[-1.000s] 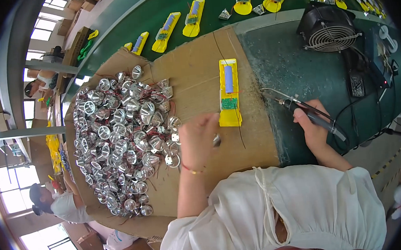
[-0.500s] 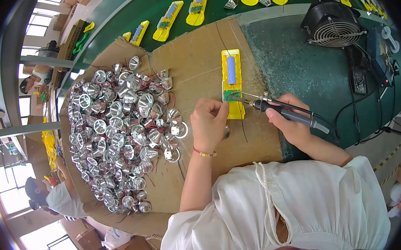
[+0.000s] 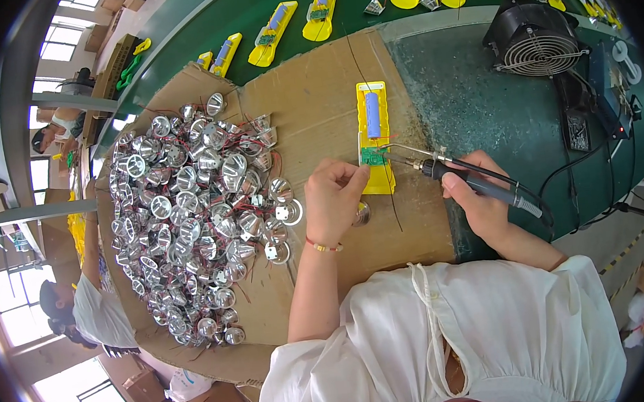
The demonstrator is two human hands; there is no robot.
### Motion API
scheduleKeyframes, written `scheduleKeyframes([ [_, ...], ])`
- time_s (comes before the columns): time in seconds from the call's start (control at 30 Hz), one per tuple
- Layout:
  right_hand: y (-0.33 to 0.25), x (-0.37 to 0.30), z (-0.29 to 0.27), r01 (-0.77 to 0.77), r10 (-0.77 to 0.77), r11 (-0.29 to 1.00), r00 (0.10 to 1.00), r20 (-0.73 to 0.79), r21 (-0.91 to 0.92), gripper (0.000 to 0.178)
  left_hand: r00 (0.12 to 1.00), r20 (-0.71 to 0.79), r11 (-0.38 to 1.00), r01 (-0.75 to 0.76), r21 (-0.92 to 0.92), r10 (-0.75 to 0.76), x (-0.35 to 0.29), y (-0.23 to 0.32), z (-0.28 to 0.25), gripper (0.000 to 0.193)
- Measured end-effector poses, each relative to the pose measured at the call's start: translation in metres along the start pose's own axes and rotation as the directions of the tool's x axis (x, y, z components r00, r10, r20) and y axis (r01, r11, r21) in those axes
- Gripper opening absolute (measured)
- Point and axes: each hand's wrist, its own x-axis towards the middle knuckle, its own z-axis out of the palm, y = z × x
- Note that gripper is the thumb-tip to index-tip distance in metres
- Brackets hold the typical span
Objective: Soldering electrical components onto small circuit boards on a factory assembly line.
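A yellow plastic housing (image 3: 379,184) lies upright in the picture on the cardboard, with a blue cylindrical battery (image 3: 373,115) in its upper half and a small green circuit board (image 3: 372,156) below. My left hand (image 3: 334,196) pinches with thumb and forefinger at the board's left edge; what sits between the fingertips is hidden. Partly behind that hand rests a shiny reflector (image 3: 362,214). In my right hand (image 3: 482,201) is a soldering iron (image 3: 478,184) with a thin curved metal tube alongside, its tip close to the board's right side. Thin dark wire runs past the housing.
A large heap of silvery reflectors (image 3: 188,203) with red wires fills the cardboard (image 3: 306,82) on the left. More yellow housings (image 3: 273,34) line the green belt at the back. A black fan (image 3: 537,40) and a soldering station (image 3: 612,98) stand right. Another person (image 3: 98,310) works far left.
My right hand and the soldering iron have shifted slightly right, drawing the tip back a little from the board. Housings on the back belt have moved slightly right. My left hand stays nearly still.
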Motion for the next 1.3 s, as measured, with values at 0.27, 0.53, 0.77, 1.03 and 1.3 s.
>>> scheduleKeyframes([
  [0.27,0.002,-0.002,-0.009,0.001,-0.002,0.999,1.0,-0.021,-0.037,0.015,0.999,-0.042,1.0,0.003,-0.022,-0.004,0.007,-0.002,0.005,0.014],
  [0.53,0.037,-0.009,-0.061,0.13,-0.218,0.93,0.949,-0.228,-0.344,0.016,0.948,-0.228,0.969,-0.241,-0.05,0.224,-0.016,-0.025,0.026,0.011],
  [0.77,0.038,0.012,-0.06,0.114,-0.154,0.98,0.953,-0.26,-0.164,0.015,0.853,-0.281,0.898,-0.407,0.167,0.439,-0.046,-0.024,0.039,0.02],
  [1.03,0.034,0.014,-0.061,0.13,-0.176,0.97,0.959,-0.22,-0.208,0.016,0.813,-0.339,0.881,-0.441,0.169,0.473,-0.043,-0.023,0.041,0.014],
  [1.3,0.038,0.011,-0.063,0.127,-0.182,0.964,0.956,-0.232,-0.235,0.016,0.822,-0.322,0.883,-0.441,0.162,0.47,-0.044,-0.025,0.043,0.012],
])
